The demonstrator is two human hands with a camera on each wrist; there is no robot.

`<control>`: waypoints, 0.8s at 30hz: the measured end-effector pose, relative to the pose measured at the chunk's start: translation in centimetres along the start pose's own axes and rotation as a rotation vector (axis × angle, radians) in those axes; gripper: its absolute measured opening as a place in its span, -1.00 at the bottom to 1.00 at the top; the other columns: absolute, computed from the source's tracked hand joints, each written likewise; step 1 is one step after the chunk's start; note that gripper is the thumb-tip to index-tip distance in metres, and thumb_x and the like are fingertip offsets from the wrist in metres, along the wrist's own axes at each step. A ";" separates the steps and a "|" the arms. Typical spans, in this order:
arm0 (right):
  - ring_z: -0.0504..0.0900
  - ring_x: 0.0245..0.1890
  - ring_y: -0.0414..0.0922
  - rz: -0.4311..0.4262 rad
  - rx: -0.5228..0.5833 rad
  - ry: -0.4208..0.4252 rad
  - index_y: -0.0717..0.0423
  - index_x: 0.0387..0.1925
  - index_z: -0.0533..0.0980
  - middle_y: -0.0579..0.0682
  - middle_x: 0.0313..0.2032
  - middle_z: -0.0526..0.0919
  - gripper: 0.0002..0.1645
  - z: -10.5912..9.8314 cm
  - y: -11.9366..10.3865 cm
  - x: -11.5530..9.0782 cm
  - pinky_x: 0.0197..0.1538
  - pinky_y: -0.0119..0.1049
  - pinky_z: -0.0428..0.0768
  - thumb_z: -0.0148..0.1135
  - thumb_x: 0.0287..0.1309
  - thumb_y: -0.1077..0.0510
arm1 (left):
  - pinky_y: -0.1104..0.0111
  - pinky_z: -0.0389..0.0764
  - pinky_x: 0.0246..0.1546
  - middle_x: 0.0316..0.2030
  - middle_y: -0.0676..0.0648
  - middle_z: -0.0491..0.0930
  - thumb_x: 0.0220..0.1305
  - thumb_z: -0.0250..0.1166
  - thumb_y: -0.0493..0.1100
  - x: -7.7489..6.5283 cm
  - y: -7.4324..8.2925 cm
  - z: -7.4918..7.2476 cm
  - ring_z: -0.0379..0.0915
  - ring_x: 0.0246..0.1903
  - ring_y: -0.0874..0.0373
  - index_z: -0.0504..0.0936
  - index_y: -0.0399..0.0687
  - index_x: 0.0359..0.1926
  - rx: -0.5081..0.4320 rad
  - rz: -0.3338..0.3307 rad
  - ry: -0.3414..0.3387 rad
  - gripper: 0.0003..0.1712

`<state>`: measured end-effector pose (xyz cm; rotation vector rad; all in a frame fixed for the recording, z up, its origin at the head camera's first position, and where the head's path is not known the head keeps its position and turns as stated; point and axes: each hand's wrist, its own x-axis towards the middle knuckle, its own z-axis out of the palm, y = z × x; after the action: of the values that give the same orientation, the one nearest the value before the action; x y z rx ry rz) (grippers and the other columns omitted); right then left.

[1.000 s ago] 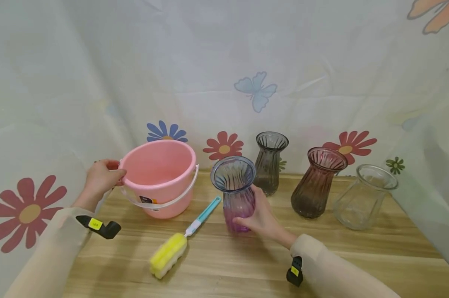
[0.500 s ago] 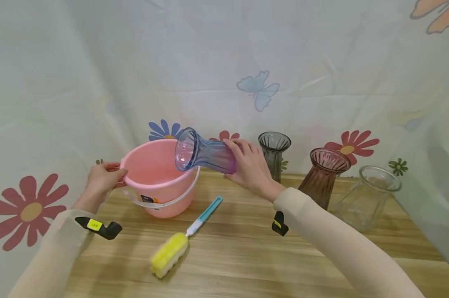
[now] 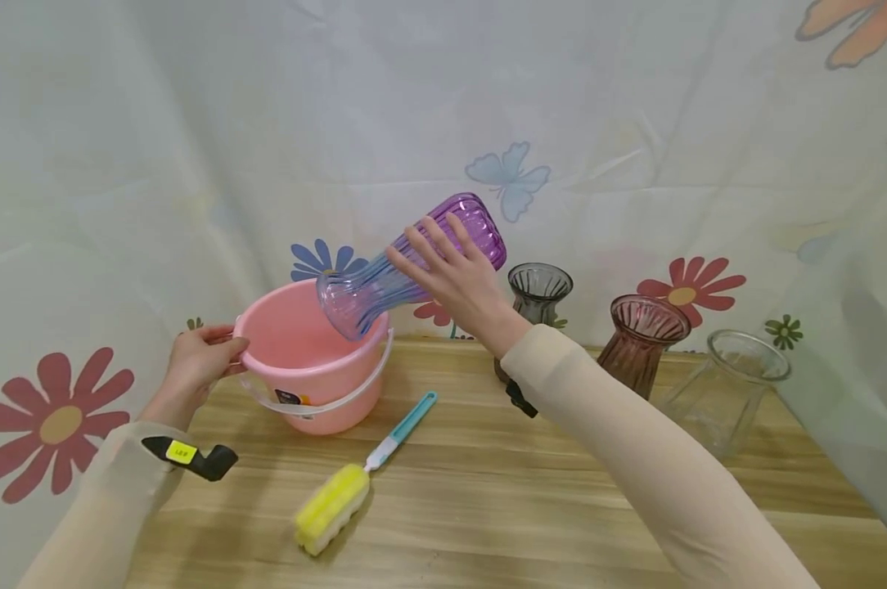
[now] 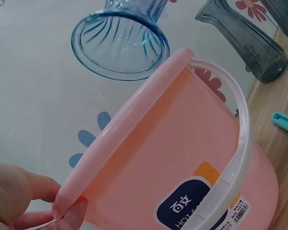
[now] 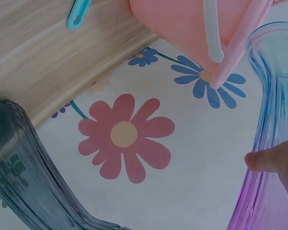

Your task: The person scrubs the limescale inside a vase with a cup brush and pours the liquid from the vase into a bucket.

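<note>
My right hand (image 3: 458,274) grips a blue-to-purple ribbed glass vase (image 3: 388,274) round its body. The vase is tipped mouth-down, its flared blue rim over the opening of a pink bucket (image 3: 333,409) and its purple base raised to the upper right. In the right wrist view the thumb (image 5: 266,160) lies along the vase's side. My left hand (image 3: 200,360) pinches the bucket's left rim between thumb and fingers, also plain in the left wrist view. The bucket stands upright on the table, its white handle (image 4: 245,115) hanging down in front. No water shows.
A sponge brush (image 3: 333,503) with yellow head and teal handle lies on the wooden table (image 3: 488,507) before the bucket. On the right stand a grey glass vase (image 3: 539,286), a reddish-brown one (image 3: 642,335) and a clear one (image 3: 738,376). A flowered curtain (image 3: 598,106) hangs behind.
My right hand has lifted the blue-purple vase off the table, carried it left to the bucket and turned it mouth-down. The left hand has kept its pinch on the rim.
</note>
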<state>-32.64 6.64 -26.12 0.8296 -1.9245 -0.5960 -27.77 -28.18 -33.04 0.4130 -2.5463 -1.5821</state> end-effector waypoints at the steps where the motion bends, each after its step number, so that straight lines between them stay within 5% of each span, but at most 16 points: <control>1: 0.11 0.32 0.02 -0.015 -0.035 0.007 -0.23 0.34 0.08 0.02 0.29 0.20 0.00 0.0 -0.1 0.2 0.38 -0.03 -0.08 0.23 -0.11 -0.38 | 0.44 0.60 -0.28 0.11 -0.35 0.32 0.30 0.08 -0.11 0.0 -0.1 0.0 0.49 -0.43 0.36 0.15 -0.33 0.30 -0.003 0.001 0.000 -0.36; 9: 0.12 0.31 0.00 -0.032 -0.177 0.065 -0.25 0.33 0.03 0.01 0.28 0.18 0.17 -0.1 -0.7 0.5 0.37 -0.07 -0.04 0.23 -0.32 -0.53 | 0.46 0.59 -0.31 0.13 -0.37 0.31 0.30 0.08 -0.12 -0.1 -0.3 0.1 0.48 -0.46 0.42 0.14 -0.35 0.31 -0.020 -0.002 -0.003 -0.35; 13: 0.15 0.29 0.00 0.006 -0.171 0.093 -0.26 0.32 0.07 0.01 0.26 0.20 0.11 0.0 -0.8 0.2 0.35 -0.06 0.00 0.20 -0.27 -0.51 | 0.47 0.59 -0.31 0.14 -0.37 0.31 0.29 0.09 -0.12 0.0 -0.2 0.2 0.48 -0.47 0.42 0.14 -0.34 0.31 -0.020 0.000 0.004 -0.34; 19: 0.22 0.25 0.05 0.170 0.096 0.117 -0.17 0.29 0.17 0.06 0.20 0.29 0.08 0.4 -1.0 -0.8 0.30 0.04 0.11 0.29 -0.28 -0.44 | 0.44 0.60 -0.30 0.13 -0.37 0.31 0.30 0.08 -0.10 0.0 -0.2 0.4 0.47 -0.42 0.37 0.14 -0.34 0.31 0.009 0.007 0.014 -0.34; 24: 0.29 0.17 0.08 0.352 0.358 0.157 -0.08 0.27 0.20 0.09 0.16 0.33 0.11 0.7 -1.4 -1.7 0.23 0.06 0.19 0.43 -0.35 -0.33 | 0.39 0.60 -0.24 0.16 -0.39 0.29 0.30 0.05 -0.05 -0.2 0.0 0.2 0.51 -0.16 0.05 0.13 -0.35 0.31 0.059 0.020 0.014 -0.32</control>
<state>-32.23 7.02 -28.33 0.7055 -1.9954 0.0265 -27.61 -27.95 -33.18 0.4016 -2.5841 -1.4952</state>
